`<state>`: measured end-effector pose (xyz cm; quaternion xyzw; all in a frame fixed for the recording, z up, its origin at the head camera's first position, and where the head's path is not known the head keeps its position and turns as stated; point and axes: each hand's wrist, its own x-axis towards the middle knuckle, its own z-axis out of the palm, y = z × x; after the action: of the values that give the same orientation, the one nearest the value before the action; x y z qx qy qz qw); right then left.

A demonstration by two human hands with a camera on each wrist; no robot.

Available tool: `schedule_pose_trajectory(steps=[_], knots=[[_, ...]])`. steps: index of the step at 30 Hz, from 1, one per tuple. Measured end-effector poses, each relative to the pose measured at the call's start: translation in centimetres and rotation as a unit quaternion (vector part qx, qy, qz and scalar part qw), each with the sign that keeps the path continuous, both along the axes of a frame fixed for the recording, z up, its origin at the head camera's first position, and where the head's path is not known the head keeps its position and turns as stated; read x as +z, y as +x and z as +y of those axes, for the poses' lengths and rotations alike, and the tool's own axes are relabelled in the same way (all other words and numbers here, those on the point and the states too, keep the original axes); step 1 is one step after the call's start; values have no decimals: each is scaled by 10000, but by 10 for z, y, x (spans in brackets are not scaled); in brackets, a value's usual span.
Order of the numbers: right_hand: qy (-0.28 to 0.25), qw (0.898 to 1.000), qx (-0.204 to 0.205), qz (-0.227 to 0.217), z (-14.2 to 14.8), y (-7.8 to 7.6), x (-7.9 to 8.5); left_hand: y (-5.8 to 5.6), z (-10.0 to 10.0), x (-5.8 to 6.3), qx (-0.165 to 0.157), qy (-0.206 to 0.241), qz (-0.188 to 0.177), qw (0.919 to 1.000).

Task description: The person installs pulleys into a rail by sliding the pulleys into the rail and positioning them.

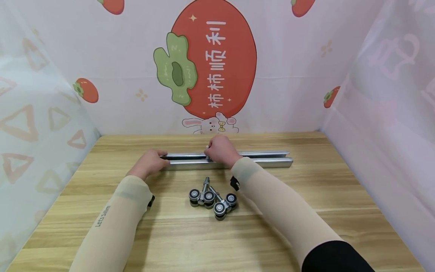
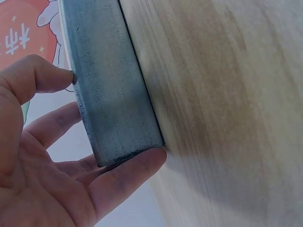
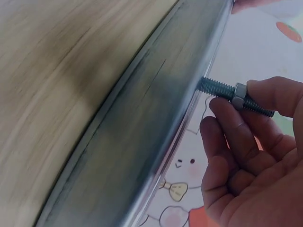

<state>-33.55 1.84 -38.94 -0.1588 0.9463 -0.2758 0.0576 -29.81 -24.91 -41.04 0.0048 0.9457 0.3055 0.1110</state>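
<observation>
A metal channel rail (image 1: 268,163) lies lengthwise across the table with its slot facing up. At its left end my left hand (image 1: 148,164) holds it, the thumb (image 2: 54,78) on the top edge and a finger across the end. Farther right along the rail, my right hand (image 1: 222,151) pinches an upright threaded bolt (image 3: 215,88) near its hex nut (image 3: 239,94). The bolt sticks up out of the slot; its lower end is hidden inside the rail. Two roller trolleys (image 1: 201,197) with black-rimmed wheels and threaded stems lie in front of the rail.
The wood-grain table (image 1: 176,241) runs back to a printed cloth wall (image 1: 289,94) with persimmon pictures. Similar cloth hangs at the left and right sides. The two trolleys lie close together between my forearms.
</observation>
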Motion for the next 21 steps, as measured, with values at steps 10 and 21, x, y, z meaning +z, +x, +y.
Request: schedule_pose_trajectory(steps=[10, 21], knots=[[-17, 9995, 229, 201, -29, -4, -4, -5, -6, -3, -8, -59, -90, 9999], [77, 9986, 501, 160, -69, -8, -5, -6, -4, -4, -67, -94, 54, 9999]])
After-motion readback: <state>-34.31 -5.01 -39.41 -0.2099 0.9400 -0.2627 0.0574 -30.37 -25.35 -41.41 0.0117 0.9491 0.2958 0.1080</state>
